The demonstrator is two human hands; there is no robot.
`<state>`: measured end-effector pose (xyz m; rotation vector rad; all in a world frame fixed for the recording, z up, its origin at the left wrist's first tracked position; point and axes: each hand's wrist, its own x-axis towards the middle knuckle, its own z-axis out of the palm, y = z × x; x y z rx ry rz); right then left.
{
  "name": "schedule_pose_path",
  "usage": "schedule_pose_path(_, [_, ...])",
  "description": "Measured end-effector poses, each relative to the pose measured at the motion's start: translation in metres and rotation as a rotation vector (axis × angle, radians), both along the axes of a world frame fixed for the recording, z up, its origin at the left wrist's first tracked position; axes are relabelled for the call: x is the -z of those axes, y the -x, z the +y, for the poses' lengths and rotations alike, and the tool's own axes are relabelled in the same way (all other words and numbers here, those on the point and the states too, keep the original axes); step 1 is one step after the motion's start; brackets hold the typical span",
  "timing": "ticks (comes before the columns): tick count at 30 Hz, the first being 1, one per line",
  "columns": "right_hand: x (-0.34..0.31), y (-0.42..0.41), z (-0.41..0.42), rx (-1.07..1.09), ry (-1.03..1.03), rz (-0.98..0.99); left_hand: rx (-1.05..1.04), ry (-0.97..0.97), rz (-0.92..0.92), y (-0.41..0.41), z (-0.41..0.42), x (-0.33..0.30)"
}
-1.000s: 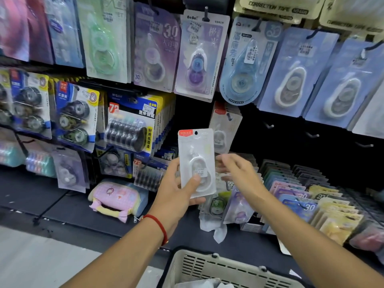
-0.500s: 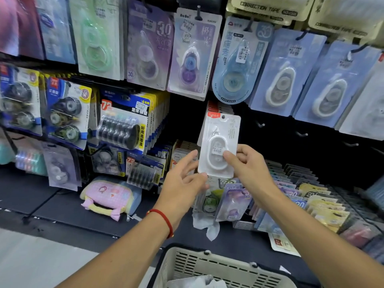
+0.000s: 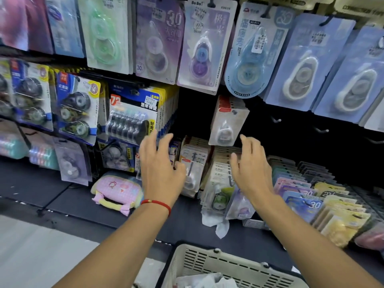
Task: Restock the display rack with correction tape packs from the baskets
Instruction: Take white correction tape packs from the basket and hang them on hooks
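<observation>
Nearest, at the bottom edge, stood a cream slatted basket (image 3: 218, 265), placed directly below the arms, probably for a short reach between stock and rack; held crumpled clear wrapping and what appeared to be packs, contents too blurred to count. Above it, extended toward the rack with a gap between them: left hand (image 3: 162, 173), fingers spread and straight, gripping nothing, with a red cord on the wrist; right hand (image 3: 250, 171), fingers loosely extended, likewise empty. Were held apart at either side of the hanging spot, judged as a release posture after placement. Beyond the hands, on the dark shelf, stood upright rows of packs filed front to back in a tray (image 3: 254, 223), for flip-through access; to the right, further filed rows of coloured cards (image 3: 301, 202). Left of these lay a pink pouch (image 3: 116, 190). Farther back, above and between the hands, hung the white correction tape pack (image 3: 227, 123) on a peg, tilted slightly, touched by neither hand, at the front of a stack of like packs. To its right projected bare pegs (image 3: 276, 120), judged as slots awaiting stock. Farthest and highest hung larger blue (image 3: 251, 57) and purple (image 3: 204, 44) packs.
</observation>
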<state>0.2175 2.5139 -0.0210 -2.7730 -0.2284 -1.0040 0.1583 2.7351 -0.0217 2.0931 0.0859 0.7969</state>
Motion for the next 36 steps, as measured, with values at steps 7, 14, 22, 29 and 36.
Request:
schedule_pose_path(7, [0.002,-0.046,0.022,-0.152,0.363,0.053,-0.083,-0.165,0.146,-0.015,0.017,0.014])
schedule_pose_path(14, [-0.011,-0.09,0.025,-0.168,0.248,0.143,-0.092,-0.274,0.149,-0.015,0.024,0.022])
schedule_pose_path(22, [-0.021,-0.096,0.005,-0.227,0.253,0.28,-0.075,-0.325,0.104,-0.009,0.03,0.026])
schedule_pose_path(29, [0.04,0.019,-0.028,-0.375,-0.078,0.411,0.388,-0.561,0.275,0.025,0.007,0.051])
schedule_pose_path(36, [0.147,0.129,-0.057,-0.381,0.405,1.046,0.818,-1.082,0.787,0.102,-0.02,0.14])
